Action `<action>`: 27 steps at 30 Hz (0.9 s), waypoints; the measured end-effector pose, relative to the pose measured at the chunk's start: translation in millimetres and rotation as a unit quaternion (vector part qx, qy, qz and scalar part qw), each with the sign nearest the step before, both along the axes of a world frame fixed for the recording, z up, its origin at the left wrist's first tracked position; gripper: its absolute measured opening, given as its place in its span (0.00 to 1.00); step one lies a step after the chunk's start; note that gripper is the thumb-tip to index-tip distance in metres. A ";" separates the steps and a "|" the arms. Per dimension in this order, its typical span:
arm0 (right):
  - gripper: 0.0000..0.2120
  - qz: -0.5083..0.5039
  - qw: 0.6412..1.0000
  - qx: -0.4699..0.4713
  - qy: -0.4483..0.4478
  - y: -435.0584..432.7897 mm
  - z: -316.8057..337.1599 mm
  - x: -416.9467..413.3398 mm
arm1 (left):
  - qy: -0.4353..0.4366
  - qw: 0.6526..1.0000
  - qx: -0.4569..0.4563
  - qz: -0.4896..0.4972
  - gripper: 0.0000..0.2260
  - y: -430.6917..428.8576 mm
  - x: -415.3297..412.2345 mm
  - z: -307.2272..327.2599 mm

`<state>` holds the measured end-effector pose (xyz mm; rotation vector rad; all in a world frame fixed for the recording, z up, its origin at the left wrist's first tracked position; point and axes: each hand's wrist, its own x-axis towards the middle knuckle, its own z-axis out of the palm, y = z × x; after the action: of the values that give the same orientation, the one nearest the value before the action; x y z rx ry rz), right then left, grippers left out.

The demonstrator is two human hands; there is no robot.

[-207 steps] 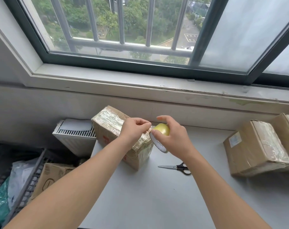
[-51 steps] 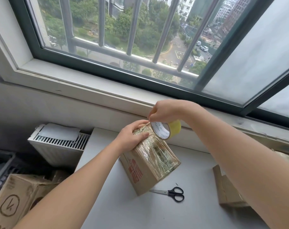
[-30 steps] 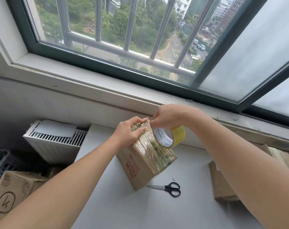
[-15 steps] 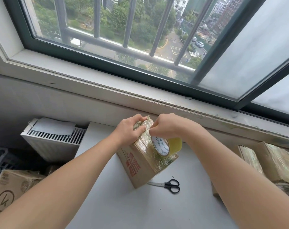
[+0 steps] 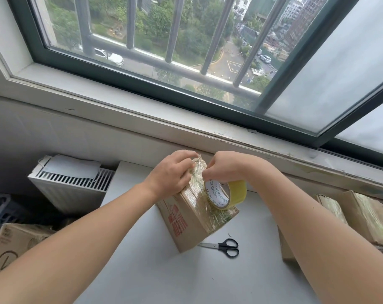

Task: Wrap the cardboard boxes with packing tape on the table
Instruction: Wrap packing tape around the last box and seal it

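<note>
Left hand point(image 5: 171, 174) grips box point(image 5: 192, 218) top; right hand point(image 5: 227, 167) apparently pinches tape end, roll point(image 5: 226, 195) hanging beneath; scissors point(image 5: 224, 247) beside box.

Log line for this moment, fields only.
left hand grips box top | right hand holds tape roll against box | scissors lying on table

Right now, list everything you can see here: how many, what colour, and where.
cardboard box: one, brown with red print, partly taped, table centre
tape roll: one, yellowish, against that box's top
scissors: one, black handles, on the table by the box
table: one, white
taped boxes: at least two, brown, table's right
radiator: one, white, left of the table
logo box: one, brown, lower left
left hand: grips the box top
right hand: holds the tape roll
</note>
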<state>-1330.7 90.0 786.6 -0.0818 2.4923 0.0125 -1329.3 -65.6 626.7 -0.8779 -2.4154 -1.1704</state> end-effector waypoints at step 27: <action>0.17 0.021 0.999 0.002 0.028 5.8 4.7 17.2 | -0.151 0.981 -0.040 -0.113 0.18 -0.1 4.7 8.7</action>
<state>-1313.5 95.9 791.4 -0.1336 2.5464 0.0390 -1324.7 -65.8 635.4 -1.0932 -2.6726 -1.3843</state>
